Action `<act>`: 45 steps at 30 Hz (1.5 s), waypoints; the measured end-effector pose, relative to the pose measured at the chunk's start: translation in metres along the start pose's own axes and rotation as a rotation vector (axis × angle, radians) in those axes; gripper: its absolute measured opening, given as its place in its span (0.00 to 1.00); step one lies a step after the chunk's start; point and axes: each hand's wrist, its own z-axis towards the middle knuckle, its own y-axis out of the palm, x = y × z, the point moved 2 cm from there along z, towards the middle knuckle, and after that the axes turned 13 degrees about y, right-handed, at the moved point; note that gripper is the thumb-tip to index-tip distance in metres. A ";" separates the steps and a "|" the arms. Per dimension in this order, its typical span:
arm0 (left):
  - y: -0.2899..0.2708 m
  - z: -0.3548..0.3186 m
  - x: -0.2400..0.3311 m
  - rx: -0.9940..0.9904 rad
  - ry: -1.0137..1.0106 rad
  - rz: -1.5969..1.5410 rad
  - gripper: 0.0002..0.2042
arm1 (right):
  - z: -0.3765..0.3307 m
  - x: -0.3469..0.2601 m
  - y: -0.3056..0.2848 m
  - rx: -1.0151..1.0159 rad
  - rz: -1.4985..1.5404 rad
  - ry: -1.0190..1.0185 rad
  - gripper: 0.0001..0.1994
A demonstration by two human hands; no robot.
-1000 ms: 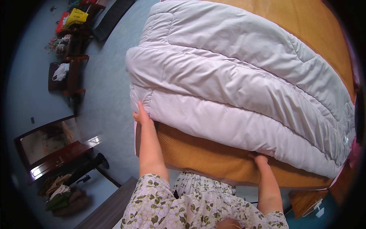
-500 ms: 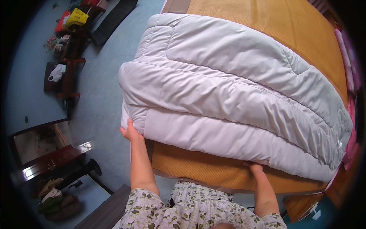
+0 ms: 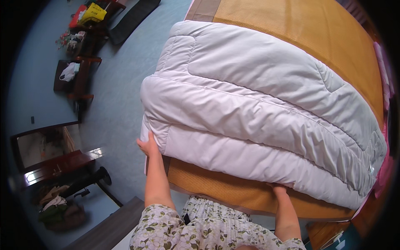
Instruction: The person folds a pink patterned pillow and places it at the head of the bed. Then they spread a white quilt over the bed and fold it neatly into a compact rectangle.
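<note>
A thick white quilt (image 3: 233, 104) with stitched seams lies folded in long layers across the bed. My left hand (image 3: 148, 144) grips its near left corner, thumb on top and the other fingers partly hidden. Farther right, my right hand (image 3: 278, 188) reaches beneath the quilt's near edge, just above the mat. Its fingers are mostly covered by the fabric, so their grip does not show. An orange-brown woven mat (image 3: 216, 187) with a brown border spreads under the quilt, showing along the near side and at the far side.
Pink bedding (image 3: 383, 158) lines the bed's right side. On the left floor stand a dark wooden chair (image 3: 75, 79) with white cloth on it, a mirrored dresser (image 3: 58, 160) and a pile of clothes (image 3: 62, 212). A grey wooden surface (image 3: 110, 225) is at lower left.
The whole view has shifted slightly, so the bed and quilt appear a little lower and farther right. Both hands keep their places at the quilt's near edge.
</note>
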 end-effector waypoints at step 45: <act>0.131 -0.251 0.207 -0.718 1.983 0.093 0.31 | -0.025 -0.031 -0.062 -0.026 0.068 0.219 0.35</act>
